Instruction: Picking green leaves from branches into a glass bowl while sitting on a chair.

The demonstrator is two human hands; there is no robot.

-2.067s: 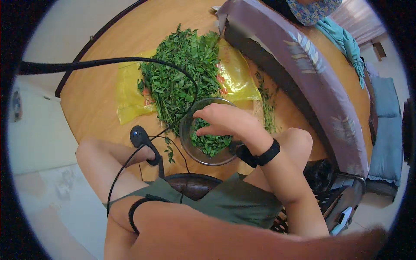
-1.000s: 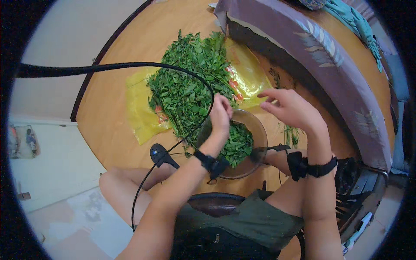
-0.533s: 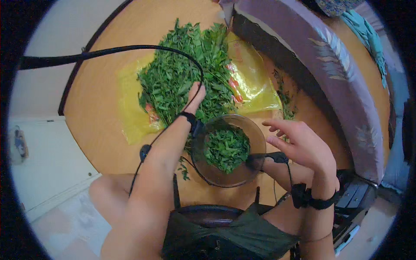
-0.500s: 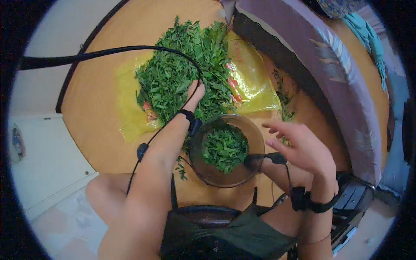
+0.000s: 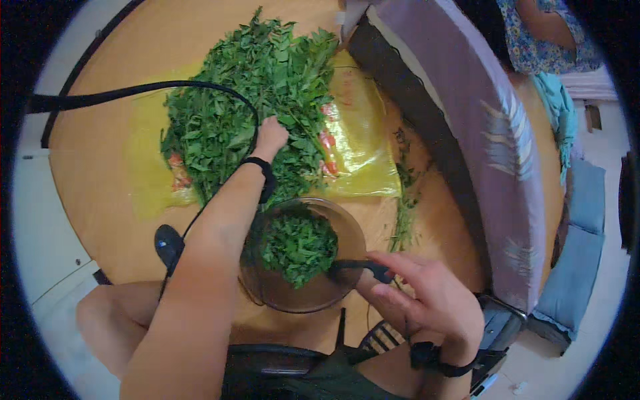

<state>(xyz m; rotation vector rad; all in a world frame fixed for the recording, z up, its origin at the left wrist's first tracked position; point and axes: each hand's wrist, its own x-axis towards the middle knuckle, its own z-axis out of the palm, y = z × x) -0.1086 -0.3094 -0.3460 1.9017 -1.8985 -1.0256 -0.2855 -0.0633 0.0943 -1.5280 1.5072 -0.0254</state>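
Note:
A large heap of leafy green stems (image 5: 227,100) lies on a yellow plastic sack (image 5: 360,133) spread over the table. My left hand (image 5: 272,137) reaches into the heap's near right side, its fingers curled around some stems and partly hidden by leaves. Nearer to me stands a clear brownish bowl (image 5: 347,227) with plucked green leaves (image 5: 299,243) in it. My right hand (image 5: 427,293) hovers beside the bowl's near right rim, thumb and fingers apart, with nothing visible in it. Both wrists wear black bands.
A black cable (image 5: 167,85) arcs across the heap, and a black oval piece (image 5: 168,245) hangs by my left forearm. Loose sprigs (image 5: 403,213) lie right of the bowl. A lilac padded cover (image 5: 453,87) curves along the right. Another person's arm (image 5: 547,27) shows at the top right.
The view has shifted, so the heap and bowl now appear farther left. My left hand stays in the heap, its fingers curled more. My right hand remains beside the bowl, fingers still apart.

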